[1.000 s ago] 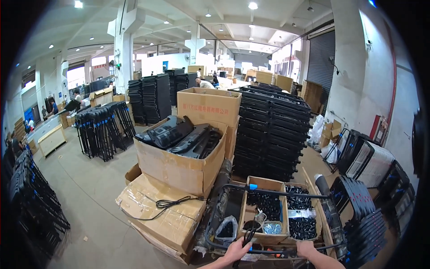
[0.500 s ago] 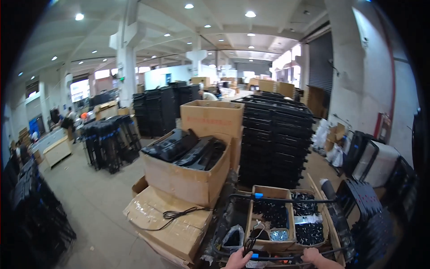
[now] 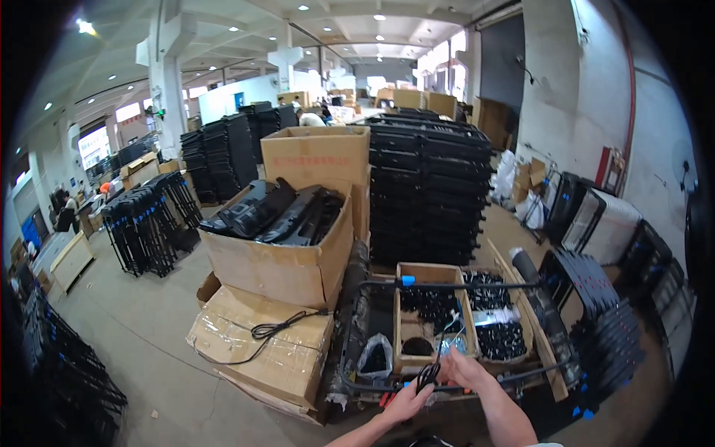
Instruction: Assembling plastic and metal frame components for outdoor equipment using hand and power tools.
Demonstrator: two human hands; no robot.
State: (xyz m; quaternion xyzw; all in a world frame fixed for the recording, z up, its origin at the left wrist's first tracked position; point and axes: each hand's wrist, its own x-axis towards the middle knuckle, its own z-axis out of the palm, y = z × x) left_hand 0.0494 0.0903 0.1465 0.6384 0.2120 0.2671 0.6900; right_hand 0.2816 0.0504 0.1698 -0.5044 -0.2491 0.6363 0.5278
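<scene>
Head view, warehouse floor. Your left hand [image 3: 406, 402] sits at about 6 o'clock in the frame, fingers curled around a small black part [image 3: 427, 375] with thin looped wires; the part rises just above the knuckles. Your right hand [image 3: 463, 370] is just beside it, toward 5 o'clock, fingers bent and touching the same black part from the right. Whether the right hand pinches it or only rests against it, you cannot tell.

Both hands hover over the near rail of a black metal cart [image 3: 447, 284], which carries open wooden trays [image 3: 406, 313] filled with small black pieces. A clear plastic bag [image 3: 375, 356] of dark parts lies at the cart's left end, at 9 o'clock from your left hand.

At 10 o'clock from the hands, a flat taped carton [image 3: 261, 350] lies on the floor with a black cable [image 3: 279, 325] looped across its top. On it stands a large open carton [image 3: 287, 253] holding long black mouldings. At 12 o'clock, behind the cart, rises a tall stack of black crates [image 3: 432, 186]. At 3 o'clock, black ribbed panels [image 3: 603, 328] lean beside the cart.
</scene>
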